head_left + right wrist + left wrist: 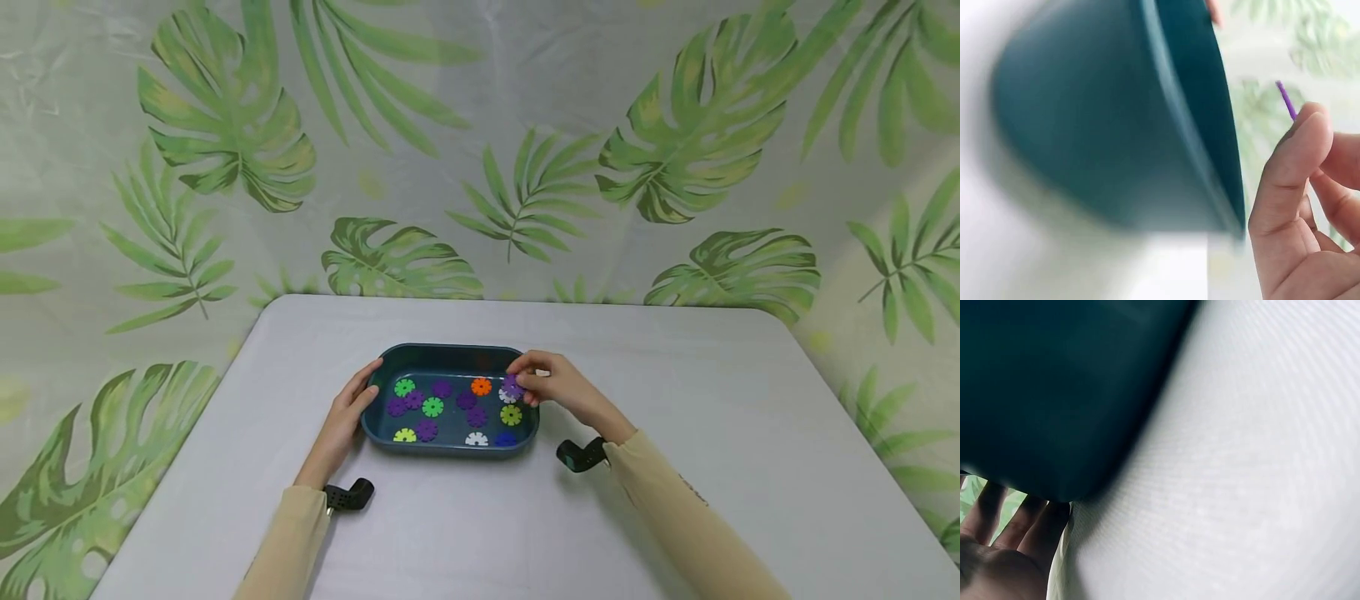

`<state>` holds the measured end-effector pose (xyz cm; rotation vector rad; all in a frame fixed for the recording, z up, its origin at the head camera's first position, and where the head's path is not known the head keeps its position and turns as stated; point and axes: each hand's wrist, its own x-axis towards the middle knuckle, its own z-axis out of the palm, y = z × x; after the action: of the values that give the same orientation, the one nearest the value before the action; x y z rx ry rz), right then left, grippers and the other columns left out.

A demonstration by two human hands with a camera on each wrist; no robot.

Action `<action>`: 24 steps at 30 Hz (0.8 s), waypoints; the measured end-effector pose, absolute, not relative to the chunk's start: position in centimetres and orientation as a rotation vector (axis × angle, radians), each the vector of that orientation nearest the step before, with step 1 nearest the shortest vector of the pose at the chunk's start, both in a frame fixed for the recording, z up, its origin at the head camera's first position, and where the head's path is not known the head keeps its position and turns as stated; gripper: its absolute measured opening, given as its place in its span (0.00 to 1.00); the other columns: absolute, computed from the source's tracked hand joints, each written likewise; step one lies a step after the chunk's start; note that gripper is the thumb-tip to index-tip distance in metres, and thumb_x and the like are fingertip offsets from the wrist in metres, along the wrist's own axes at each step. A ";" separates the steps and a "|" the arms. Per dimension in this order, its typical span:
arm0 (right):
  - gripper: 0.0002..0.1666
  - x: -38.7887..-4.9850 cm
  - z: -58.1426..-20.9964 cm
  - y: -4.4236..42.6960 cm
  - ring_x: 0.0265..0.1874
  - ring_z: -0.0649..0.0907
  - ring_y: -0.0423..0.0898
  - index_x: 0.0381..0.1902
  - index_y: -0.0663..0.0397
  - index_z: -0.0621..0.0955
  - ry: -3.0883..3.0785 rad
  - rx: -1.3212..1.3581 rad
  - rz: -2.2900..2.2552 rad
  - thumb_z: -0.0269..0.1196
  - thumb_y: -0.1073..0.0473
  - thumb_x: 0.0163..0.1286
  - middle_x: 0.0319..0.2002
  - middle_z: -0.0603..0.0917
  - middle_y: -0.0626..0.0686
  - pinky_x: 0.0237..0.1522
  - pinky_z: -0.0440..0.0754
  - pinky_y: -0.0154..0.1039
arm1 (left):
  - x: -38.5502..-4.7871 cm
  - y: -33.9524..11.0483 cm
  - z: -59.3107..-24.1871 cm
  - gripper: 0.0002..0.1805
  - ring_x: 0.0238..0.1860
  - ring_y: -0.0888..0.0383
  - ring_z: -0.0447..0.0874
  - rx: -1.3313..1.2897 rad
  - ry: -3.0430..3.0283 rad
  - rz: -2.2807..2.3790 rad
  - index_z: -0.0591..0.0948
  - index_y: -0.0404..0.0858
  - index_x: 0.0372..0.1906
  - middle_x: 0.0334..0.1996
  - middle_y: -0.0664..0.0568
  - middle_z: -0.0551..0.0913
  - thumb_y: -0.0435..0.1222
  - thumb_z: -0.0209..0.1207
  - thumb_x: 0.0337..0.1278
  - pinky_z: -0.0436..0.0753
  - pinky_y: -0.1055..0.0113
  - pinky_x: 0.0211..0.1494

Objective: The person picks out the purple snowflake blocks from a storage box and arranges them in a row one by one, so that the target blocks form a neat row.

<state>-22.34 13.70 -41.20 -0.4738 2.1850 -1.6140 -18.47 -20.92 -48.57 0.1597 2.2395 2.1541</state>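
Observation:
A dark teal tray (450, 450) stands on the table, with several small notched plastic discs inside in purple, green, yellow, orange, white and blue. My left hand (347, 414) holds the tray by its left end, thumb at the rim and fingers along the outer wall; the left wrist view shows those fingers (1035, 528) against the tray's side. Above the tray's right end, my right hand (558, 385) pinches a purple notched disc (512, 386) between thumb and fingers. Edge-on, that purple disc (1285, 100) sticks out past the thumb in the right wrist view.
Under the tray lies a white-covered table (675, 375). Behind it hangs a leaf-patterned cloth (525, 125). Inside the tray, an orange disc (481, 386) and a white disc (476, 438) lie flat. A black wrist camera (581, 456) sits on my right wrist, beside the tray.

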 end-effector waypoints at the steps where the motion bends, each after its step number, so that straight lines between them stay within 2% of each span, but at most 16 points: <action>1: 0.13 -22.5 -41.3 14.8 0.25 0.77 0.45 0.50 0.69 0.76 2.201 -0.439 -1.626 0.55 0.64 0.72 0.34 0.77 0.57 0.33 0.82 0.39 | -18.5 -20.9 -48.6 0.25 0.73 0.56 0.45 0.162 2.241 2.151 0.61 0.43 0.73 0.74 0.52 0.54 0.36 0.44 0.74 0.47 0.55 0.73; 7: 0.15 -23.1 -43.3 20.9 0.26 0.77 0.42 0.52 0.74 0.73 2.277 -0.199 -1.686 0.53 0.66 0.72 0.34 0.77 0.55 0.33 0.81 0.36 | -18.3 -20.9 -48.1 0.25 0.74 0.54 0.44 0.154 2.223 2.153 0.60 0.42 0.73 0.74 0.50 0.53 0.35 0.44 0.75 0.47 0.54 0.73; 12: 0.15 -23.3 -45.3 24.0 0.24 0.78 0.40 0.51 0.78 0.72 2.335 -0.070 -1.655 0.51 0.69 0.71 0.33 0.78 0.56 0.31 0.82 0.34 | -17.9 -20.5 -46.9 0.26 0.74 0.52 0.43 0.153 2.215 2.156 0.60 0.39 0.73 0.74 0.47 0.53 0.32 0.44 0.74 0.46 0.54 0.73; 18: 0.14 -23.5 -46.4 24.7 0.24 0.81 0.42 0.51 0.76 0.73 2.426 -0.055 -1.488 0.50 0.69 0.72 0.34 0.80 0.59 0.29 0.82 0.35 | -17.9 -20.6 -47.2 0.25 0.74 0.55 0.45 0.142 2.251 2.131 0.61 0.41 0.73 0.73 0.49 0.54 0.35 0.45 0.74 0.47 0.56 0.73; 24: 0.14 -23.6 -46.3 24.1 0.24 0.81 0.43 0.50 0.73 0.75 2.524 -0.071 -1.397 0.50 0.68 0.72 0.37 0.78 0.62 0.28 0.82 0.35 | -17.3 -20.2 -45.8 0.26 0.74 0.53 0.45 0.128 2.224 2.134 0.60 0.39 0.73 0.74 0.48 0.53 0.33 0.44 0.74 0.47 0.56 0.73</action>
<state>-23.56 24.07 -46.28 -0.0714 2.5239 -1.3974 -17.29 -20.17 -45.82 0.1281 2.2236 2.1339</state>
